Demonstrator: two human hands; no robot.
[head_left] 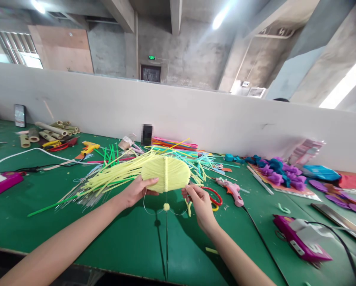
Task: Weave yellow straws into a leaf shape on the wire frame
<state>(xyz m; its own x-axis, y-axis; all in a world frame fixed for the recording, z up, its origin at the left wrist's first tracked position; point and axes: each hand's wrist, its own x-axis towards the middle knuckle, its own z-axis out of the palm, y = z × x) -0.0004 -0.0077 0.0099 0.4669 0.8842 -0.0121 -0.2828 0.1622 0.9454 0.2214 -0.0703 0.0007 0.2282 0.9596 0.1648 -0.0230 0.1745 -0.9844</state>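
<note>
Both left hand [137, 190] and right hand [200, 202] are pinching the seemingly light, crushable yellow bundle [166, 174] at nine and three o'clock.

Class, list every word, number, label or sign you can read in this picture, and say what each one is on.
No text here can be read.
The green sign above the far door: characters too small to read.
The pink packets by the partition: print blurred.
The pink power strip at right: white label unreadable.
The yellow bundle held between the left hand and right hand: no print.
</note>
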